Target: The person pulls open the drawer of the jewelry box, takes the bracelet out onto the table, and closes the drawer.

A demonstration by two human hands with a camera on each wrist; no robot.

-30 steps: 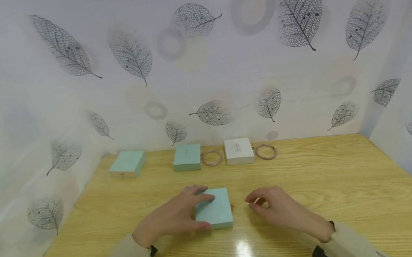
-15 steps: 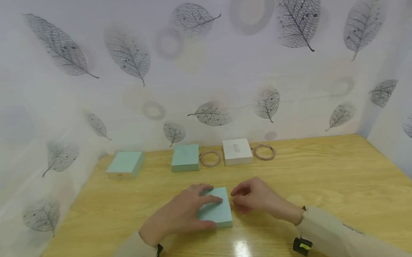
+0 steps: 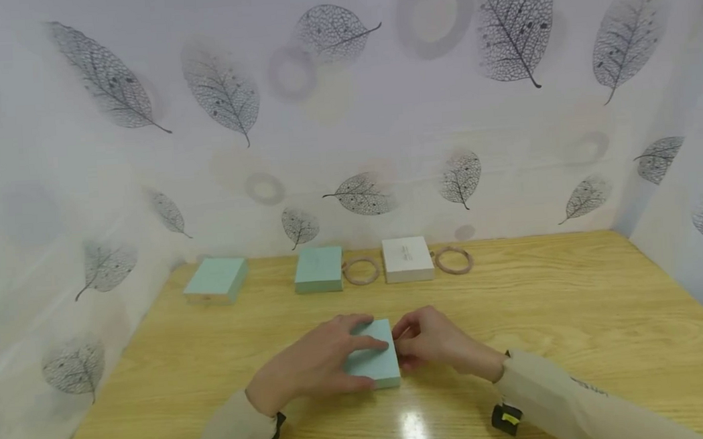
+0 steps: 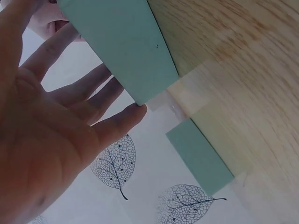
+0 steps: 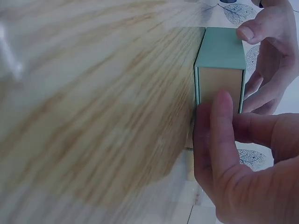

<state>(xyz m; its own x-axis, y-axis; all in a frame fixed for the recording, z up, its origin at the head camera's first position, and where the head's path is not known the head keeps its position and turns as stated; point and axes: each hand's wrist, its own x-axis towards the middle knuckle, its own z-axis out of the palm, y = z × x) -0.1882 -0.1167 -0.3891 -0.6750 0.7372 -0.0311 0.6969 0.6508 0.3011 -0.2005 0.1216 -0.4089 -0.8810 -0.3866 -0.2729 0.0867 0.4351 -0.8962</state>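
Observation:
A mint-green box (image 3: 374, 364) lies on the wooden table in front of me. My left hand (image 3: 312, 363) grips it from the left, thumb on the near side and fingers over the top and far side. In the right wrist view, a beige drawer face (image 5: 210, 81) sits within the green sleeve (image 5: 223, 46). My right hand (image 3: 428, 339) has its thumb and fingers bunched against that face, pinching where a small pull tab showed earlier; the fingers now hide the tab.
Along the back of the wooden table (image 3: 544, 302) stand two more green boxes, one at the left (image 3: 217, 279) and one nearer the middle (image 3: 319, 268). A white box (image 3: 407, 259) and two brownish rings, one left (image 3: 347, 275) and one right (image 3: 455, 271), lie beside them. A leaf-patterned curtain (image 3: 346, 126) rises behind.
My right hand has come left from beside the box to its right face, and its fingers have closed at the tab. My left hand has slid a little right over the box.

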